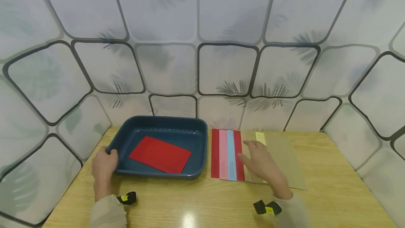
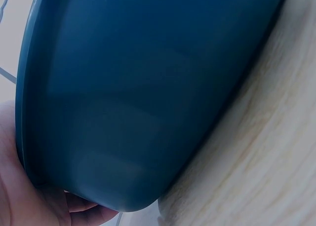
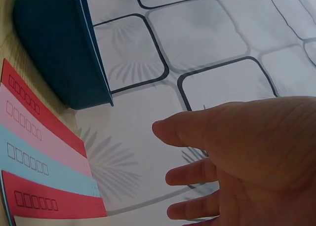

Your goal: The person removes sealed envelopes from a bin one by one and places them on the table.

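My left hand [image 1: 104, 163] grips the left rim of a dark blue tray [image 1: 158, 176], thumb over the edge and fingers curled beneath it in the left wrist view. Inside the tray a red envelope [image 1: 161, 154] lies flat at a slant. To the tray's right, several overlapping envelopes form a row: red [image 1: 215, 154], pink [image 1: 223, 147], light blue [image 1: 230, 147], a second red [image 1: 237, 147], tan [image 1: 248, 135] and yellow [image 1: 260, 137]. Over the tan and yellow ones is my right hand [image 1: 261, 161], fingers spread and holding nothing; its palm hides part of them.
A larger brown envelope or sheet [image 1: 284, 157] lies at the right end of the row. Everything stands on a wooden table [image 1: 335, 178]. Behind the table rises a patterned wall [image 1: 227, 69], close to the tray's far side.
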`<state>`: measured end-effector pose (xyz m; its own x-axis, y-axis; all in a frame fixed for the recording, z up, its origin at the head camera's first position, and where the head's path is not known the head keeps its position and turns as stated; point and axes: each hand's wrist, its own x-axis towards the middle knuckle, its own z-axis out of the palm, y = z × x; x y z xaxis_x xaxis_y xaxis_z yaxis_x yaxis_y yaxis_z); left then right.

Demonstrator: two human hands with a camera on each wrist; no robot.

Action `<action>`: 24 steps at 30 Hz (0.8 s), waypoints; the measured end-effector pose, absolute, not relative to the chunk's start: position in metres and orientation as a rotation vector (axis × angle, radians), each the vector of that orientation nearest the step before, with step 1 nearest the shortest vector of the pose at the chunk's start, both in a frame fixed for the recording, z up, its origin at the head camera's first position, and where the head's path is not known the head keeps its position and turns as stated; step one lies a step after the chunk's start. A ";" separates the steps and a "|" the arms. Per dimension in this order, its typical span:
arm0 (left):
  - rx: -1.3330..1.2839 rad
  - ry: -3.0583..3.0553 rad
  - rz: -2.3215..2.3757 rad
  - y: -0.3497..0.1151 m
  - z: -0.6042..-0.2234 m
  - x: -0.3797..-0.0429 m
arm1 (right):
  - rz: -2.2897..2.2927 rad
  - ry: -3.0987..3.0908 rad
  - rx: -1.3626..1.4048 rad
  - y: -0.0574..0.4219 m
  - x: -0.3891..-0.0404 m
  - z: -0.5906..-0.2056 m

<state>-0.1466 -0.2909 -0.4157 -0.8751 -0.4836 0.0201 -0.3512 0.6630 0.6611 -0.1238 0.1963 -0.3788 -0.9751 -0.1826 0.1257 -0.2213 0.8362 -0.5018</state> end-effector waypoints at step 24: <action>0.680 -2.680 -1.003 -0.291 -0.415 -0.146 | 0.885 -2.919 0.423 0.131 -0.131 -0.378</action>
